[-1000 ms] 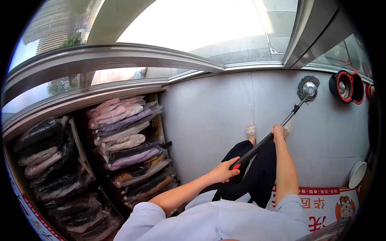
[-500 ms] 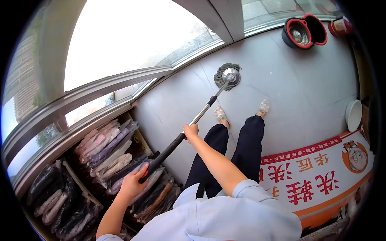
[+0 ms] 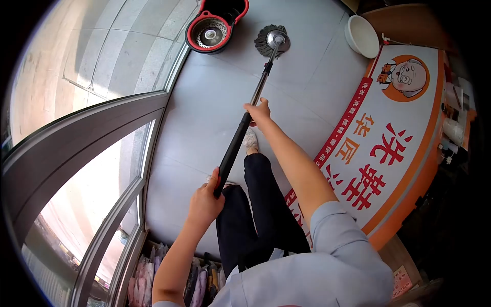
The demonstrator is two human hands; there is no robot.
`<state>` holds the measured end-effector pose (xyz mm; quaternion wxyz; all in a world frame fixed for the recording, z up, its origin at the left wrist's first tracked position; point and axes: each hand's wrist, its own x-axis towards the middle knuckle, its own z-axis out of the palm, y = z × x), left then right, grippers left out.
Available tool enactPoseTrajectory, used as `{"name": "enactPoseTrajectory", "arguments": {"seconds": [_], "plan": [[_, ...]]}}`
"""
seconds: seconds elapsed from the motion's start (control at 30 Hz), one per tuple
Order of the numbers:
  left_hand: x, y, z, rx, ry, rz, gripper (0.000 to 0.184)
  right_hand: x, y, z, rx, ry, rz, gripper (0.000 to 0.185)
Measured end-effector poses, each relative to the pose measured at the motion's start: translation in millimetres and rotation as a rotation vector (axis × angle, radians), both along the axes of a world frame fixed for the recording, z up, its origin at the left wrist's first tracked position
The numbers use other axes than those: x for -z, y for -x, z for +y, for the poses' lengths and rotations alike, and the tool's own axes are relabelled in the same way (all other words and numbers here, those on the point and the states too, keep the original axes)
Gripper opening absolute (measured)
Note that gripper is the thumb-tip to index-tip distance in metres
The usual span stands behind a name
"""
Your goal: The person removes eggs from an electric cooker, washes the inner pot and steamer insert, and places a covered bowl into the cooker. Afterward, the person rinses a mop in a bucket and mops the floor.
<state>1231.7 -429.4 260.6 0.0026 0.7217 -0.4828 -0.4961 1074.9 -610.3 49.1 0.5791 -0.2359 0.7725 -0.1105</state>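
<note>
A spin mop point(image 3: 238, 146) with a dark grip and a metal pole slants away from me across the floor. My left hand point(image 3: 207, 198) is closed round the top end of its handle. Farther down, where the dark grip meets the metal pole, my right hand point(image 3: 259, 112) grips it too. The round mop head point(image 3: 271, 41), grey strands under a silver disc, lies flat on the pale tiles. To the left of the mop head stands a black and red spin bucket point(image 3: 208, 33) with a metal wringing basket.
A white basin point(image 3: 362, 37) stands at the upper right. The orange-edged counter sign point(image 3: 388, 138) runs along my right side. Glass doors with a grey frame point(image 3: 92, 123) line the left. Plastic-wrapped items point(image 3: 197, 281) are packed in a box at bottom left.
My view has turned to the right and I have stepped forward. The bucket and basin now appear nearer. Both hands keep hold of the mop, whose head is now near the bucket.
</note>
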Motion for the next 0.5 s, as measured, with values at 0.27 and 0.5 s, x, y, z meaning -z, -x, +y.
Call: {"name": "enactPoseTrajectory", "arguments": {"seconds": [0.27, 0.5], "plan": [[33, 115, -74, 0.082, -0.125, 0.151, 0.073, 30, 120, -26, -0.117, 0.101, 0.309, 0.07], [-77, 23, 100, 0.09, -0.41, 0.017, 0.072, -45, 35, 226, -0.106, -0.129, 0.088, 0.079]]}}
